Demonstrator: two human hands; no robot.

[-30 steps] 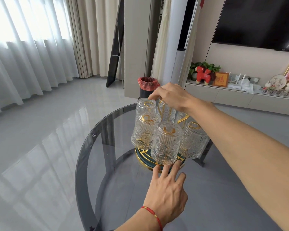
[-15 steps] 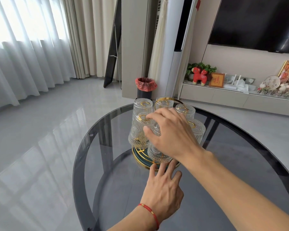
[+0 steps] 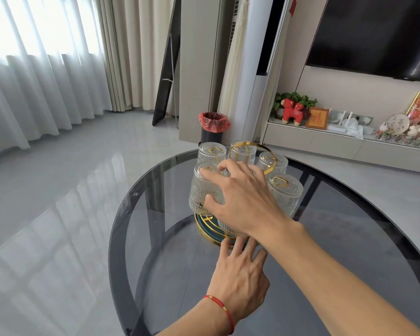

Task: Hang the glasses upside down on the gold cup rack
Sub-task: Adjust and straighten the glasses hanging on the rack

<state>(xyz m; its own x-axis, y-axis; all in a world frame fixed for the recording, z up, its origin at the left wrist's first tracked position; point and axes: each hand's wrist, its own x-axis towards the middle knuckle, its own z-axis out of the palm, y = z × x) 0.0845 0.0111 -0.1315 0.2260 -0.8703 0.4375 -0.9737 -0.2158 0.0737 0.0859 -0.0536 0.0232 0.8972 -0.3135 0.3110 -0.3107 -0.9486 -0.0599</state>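
Observation:
The gold cup rack (image 3: 252, 145) stands on a round dark glass table (image 3: 155, 238), its gold-rimmed base (image 3: 204, 232) showing at the front. Several ribbed clear glasses hang on it upside down, among them the back-left glass (image 3: 211, 154) and the right glass (image 3: 285, 195). My right hand (image 3: 243, 197) lies over the front middle glass (image 3: 230, 230) and hides most of it. Its index finger and thumb close on the front-left glass (image 3: 199, 192). My left hand (image 3: 240, 275), with a red wrist cord, rests flat on the table, fingers apart and fingertips at the base rim.
A black bin with a red liner (image 3: 214, 127) stands on the floor beyond the table. A low cabinet (image 3: 325, 144) with ornaments runs along the right wall under a dark screen (image 3: 374, 32). Curtains fill the left side.
My right hand came down from the rack's top ring onto the front glasses, then shifted left onto the front-left glass. My left hand stayed at the base.

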